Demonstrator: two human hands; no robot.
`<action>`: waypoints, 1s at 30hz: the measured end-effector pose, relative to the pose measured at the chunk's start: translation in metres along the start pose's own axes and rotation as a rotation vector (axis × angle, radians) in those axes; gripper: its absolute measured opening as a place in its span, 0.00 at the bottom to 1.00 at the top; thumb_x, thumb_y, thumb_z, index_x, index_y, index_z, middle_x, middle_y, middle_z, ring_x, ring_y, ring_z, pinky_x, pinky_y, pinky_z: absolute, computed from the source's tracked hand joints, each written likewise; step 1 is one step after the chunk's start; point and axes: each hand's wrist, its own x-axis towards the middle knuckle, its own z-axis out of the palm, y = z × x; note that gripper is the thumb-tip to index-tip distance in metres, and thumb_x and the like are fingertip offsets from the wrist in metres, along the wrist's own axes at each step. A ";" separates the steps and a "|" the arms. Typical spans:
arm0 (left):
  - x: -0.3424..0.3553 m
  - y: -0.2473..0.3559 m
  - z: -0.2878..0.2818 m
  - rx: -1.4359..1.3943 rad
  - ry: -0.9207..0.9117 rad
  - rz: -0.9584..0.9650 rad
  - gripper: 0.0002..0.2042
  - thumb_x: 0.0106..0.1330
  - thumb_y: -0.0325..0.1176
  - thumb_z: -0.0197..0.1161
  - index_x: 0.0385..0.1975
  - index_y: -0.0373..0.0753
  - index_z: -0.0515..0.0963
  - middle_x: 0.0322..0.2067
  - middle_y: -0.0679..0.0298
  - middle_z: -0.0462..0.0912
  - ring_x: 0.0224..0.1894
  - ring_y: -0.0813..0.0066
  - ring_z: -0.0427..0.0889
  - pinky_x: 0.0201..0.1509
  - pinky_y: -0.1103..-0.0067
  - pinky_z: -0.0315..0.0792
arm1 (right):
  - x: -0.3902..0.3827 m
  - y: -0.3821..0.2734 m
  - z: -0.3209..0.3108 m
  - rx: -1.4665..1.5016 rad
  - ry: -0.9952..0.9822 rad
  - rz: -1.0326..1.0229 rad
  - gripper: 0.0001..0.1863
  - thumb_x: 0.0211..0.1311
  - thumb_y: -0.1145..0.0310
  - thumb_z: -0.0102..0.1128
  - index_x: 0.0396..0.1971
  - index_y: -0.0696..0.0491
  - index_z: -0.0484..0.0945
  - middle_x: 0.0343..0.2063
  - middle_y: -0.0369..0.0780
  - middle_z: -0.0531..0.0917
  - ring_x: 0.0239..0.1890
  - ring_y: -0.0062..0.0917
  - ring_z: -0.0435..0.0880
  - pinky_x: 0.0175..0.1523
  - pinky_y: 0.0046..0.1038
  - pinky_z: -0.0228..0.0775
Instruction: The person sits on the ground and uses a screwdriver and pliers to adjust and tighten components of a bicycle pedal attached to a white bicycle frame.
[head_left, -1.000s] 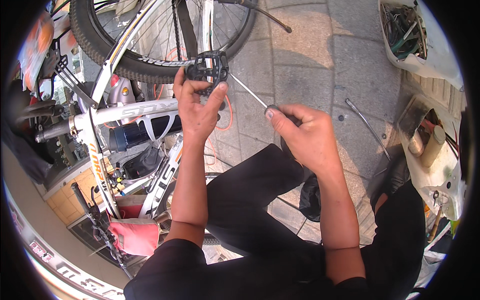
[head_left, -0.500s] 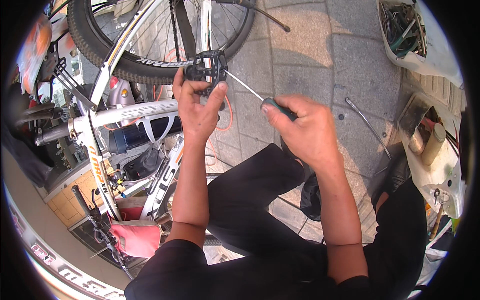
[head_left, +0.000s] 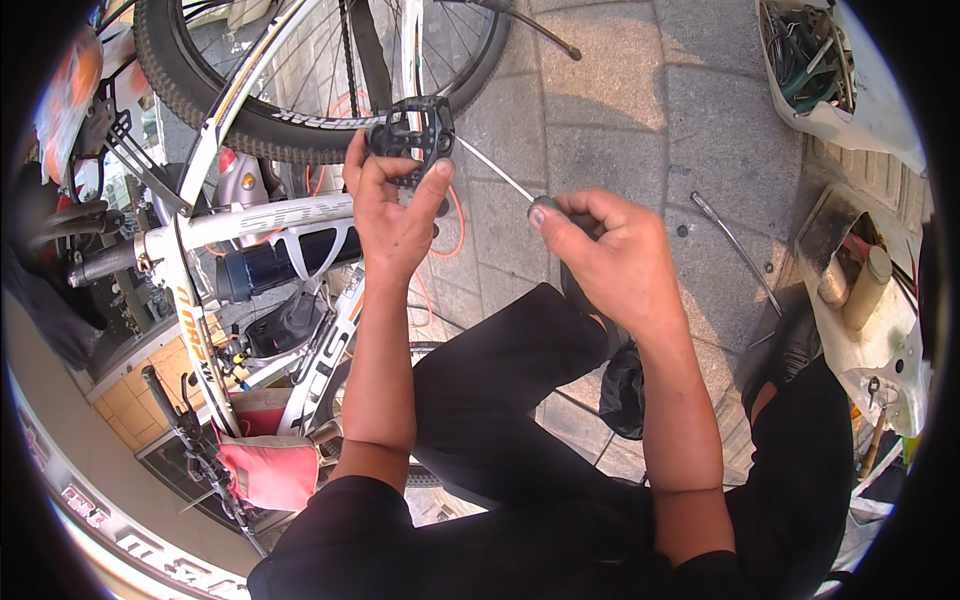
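My left hand [head_left: 395, 225] grips a black bicycle pedal [head_left: 436, 130], thumb on its near side and fingers curled around the other. From the right, my right hand [head_left: 615, 255] is closed around the handle of a screwdriver [head_left: 498, 173], most of which the fingers cover. Its thin metal shaft points up and left, with the tip at the pedal's outer end; whether it touches cannot be made out. The pedal is in front of the tyre [head_left: 290, 143] of a white bicycle [head_left: 255, 222].
A metal rod-like tool [head_left: 735, 250] lies on the paving [head_left: 600, 150] to the right. Beyond it are a cut white container [head_left: 840, 120] of tools and another [head_left: 880, 345] holding cylindrical items. A red-pink bag [head_left: 270, 470] sits at the lower left. An orange cord [head_left: 460, 225] runs behind my left hand.
My right hand has shifted its grip, and less of the screwdriver handle shows. The screwdriver's tip has moved slightly right. My left hand and the pedal have barely moved.
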 end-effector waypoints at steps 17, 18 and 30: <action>-0.001 0.001 0.000 0.005 0.007 -0.065 0.19 0.62 0.33 0.83 0.42 0.34 0.77 0.74 0.43 0.51 0.70 0.64 0.72 0.72 0.71 0.70 | 0.012 -0.016 -0.016 -0.334 -0.003 -0.362 0.15 0.65 0.61 0.73 0.50 0.48 0.90 0.31 0.43 0.85 0.31 0.42 0.85 0.39 0.39 0.77; -0.001 0.006 0.000 0.004 0.004 -0.075 0.19 0.62 0.33 0.83 0.42 0.34 0.77 0.74 0.43 0.51 0.70 0.63 0.73 0.72 0.71 0.70 | 0.011 -0.019 -0.017 -0.360 0.005 -0.374 0.16 0.64 0.63 0.75 0.51 0.49 0.90 0.30 0.42 0.84 0.30 0.37 0.85 0.38 0.36 0.76; -0.001 0.008 0.001 0.022 0.003 -0.064 0.19 0.63 0.34 0.82 0.42 0.34 0.77 0.74 0.43 0.51 0.69 0.63 0.73 0.73 0.70 0.70 | 0.014 -0.010 -0.010 -0.214 -0.041 -0.380 0.16 0.66 0.65 0.73 0.51 0.56 0.89 0.36 0.45 0.90 0.35 0.34 0.87 0.45 0.33 0.79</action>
